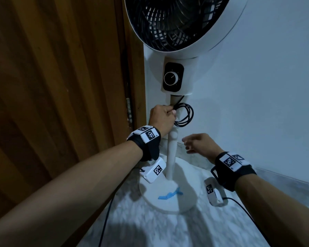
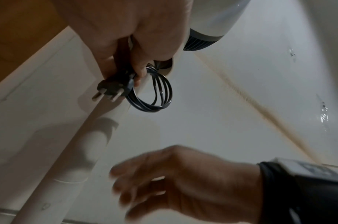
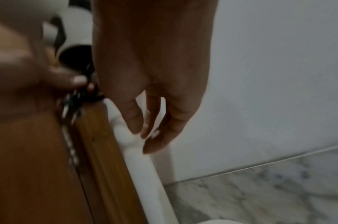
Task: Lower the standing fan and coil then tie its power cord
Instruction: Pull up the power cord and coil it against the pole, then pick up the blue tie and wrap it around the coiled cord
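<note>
Against the pale wall (image 1: pixel 257 104), beside a brown wooden door (image 1: pixel 52 86), stands the white pedestal fan (image 1: pixel 173 77) with its black grille, the top of its round head cut off by the upper edge of the head view. Just under the control box with its round dial (image 1: pixel 171 78), the left hand (image 1: pixel 161 119) grips a small bundle of coiled black power cord (image 1: pixel 185 114) against the white pole (image 1: pixel 171 154), fingers curled round the loops; the left wrist view shows the black two-pin plug (image 2: pixel 112 89) jutting out below those fingers, while the head view hides it behind the hand. Where the cord enters the fan is partly covered by the knuckles. The right hand (image 1: pixel 200 143) hangs near the pole, lower and to the right, fingers loosely spread and holding nothing; it is blurred in all three views, so whether its fingertips (image 3: pixel 145 133) touch the pole cannot be told. On the round white base (image 1: pixel 182 202), resting on the marble floor (image 1: pixel 150 229), lies a blue strip (image 1: pixel 169 194) too small to identify.
</note>
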`<control>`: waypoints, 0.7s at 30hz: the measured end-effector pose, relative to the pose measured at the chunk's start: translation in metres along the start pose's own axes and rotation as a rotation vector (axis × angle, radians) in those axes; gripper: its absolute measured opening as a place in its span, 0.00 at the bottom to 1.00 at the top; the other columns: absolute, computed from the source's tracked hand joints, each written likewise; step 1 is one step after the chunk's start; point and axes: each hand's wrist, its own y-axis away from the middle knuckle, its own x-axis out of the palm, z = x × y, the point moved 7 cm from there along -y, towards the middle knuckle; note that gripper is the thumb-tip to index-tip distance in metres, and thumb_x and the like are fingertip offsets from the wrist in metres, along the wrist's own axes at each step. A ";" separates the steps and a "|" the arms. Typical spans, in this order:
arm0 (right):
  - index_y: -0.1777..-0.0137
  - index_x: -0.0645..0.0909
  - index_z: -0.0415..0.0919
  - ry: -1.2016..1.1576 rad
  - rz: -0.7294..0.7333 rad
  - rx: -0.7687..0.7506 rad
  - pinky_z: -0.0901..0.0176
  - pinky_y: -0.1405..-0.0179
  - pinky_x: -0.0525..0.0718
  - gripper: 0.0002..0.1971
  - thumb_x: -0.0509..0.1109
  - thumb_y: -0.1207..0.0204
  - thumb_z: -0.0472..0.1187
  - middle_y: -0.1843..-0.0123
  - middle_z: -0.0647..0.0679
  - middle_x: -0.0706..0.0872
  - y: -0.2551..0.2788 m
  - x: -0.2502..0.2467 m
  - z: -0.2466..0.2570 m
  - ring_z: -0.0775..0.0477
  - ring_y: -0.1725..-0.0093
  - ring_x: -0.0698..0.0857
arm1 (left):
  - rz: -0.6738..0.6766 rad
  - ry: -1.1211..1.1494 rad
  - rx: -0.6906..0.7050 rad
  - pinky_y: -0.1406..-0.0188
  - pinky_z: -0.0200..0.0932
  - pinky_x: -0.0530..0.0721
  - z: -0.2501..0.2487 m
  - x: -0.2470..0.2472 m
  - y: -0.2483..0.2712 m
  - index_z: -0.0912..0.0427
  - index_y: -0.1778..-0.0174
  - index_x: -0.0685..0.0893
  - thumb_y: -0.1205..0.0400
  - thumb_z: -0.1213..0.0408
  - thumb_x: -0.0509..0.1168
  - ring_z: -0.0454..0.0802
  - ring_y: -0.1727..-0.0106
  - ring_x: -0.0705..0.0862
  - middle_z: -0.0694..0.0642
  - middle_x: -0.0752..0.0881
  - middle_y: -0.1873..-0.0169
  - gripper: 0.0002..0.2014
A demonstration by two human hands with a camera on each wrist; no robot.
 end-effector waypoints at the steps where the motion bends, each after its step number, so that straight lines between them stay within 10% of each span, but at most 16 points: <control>1: 0.45 0.89 0.34 0.165 0.040 -0.007 0.54 0.51 0.92 0.11 0.67 0.22 0.29 0.52 0.39 0.90 -0.002 0.007 -0.007 0.45 0.59 0.88 | 0.001 -0.006 0.005 0.59 0.49 0.87 0.001 0.001 0.000 0.70 0.60 0.88 0.20 0.66 0.63 0.54 0.64 0.82 0.71 0.90 0.60 0.12; 8: 0.34 0.86 0.52 1.010 0.323 -0.086 0.56 0.41 0.83 0.20 0.75 0.27 0.40 0.34 0.45 0.87 -0.013 0.074 -0.078 0.43 0.38 0.86 | -0.017 0.009 0.057 0.61 0.39 0.78 0.007 0.008 0.001 0.68 0.66 0.85 0.23 0.65 0.62 0.53 0.64 0.80 0.69 0.89 0.65 0.12; 15: 0.24 0.75 0.47 1.258 0.506 -0.044 0.50 0.40 0.81 0.33 0.80 0.30 0.37 0.28 0.44 0.77 -0.016 0.109 -0.144 0.40 0.30 0.80 | -0.030 -0.016 0.113 0.59 0.51 0.85 0.006 0.008 -0.001 0.68 0.67 0.86 0.24 0.67 0.62 0.68 0.58 0.86 0.69 0.88 0.66 0.11; 21: 0.33 0.81 0.37 1.200 0.455 -0.095 0.52 0.42 0.83 0.18 0.69 0.20 0.43 0.34 0.38 0.83 -0.010 0.113 -0.166 0.37 0.36 0.84 | -0.015 -0.043 0.148 0.63 0.48 0.81 0.003 0.008 0.001 0.70 0.67 0.85 0.23 0.68 0.62 0.65 0.62 0.84 0.69 0.87 0.67 0.11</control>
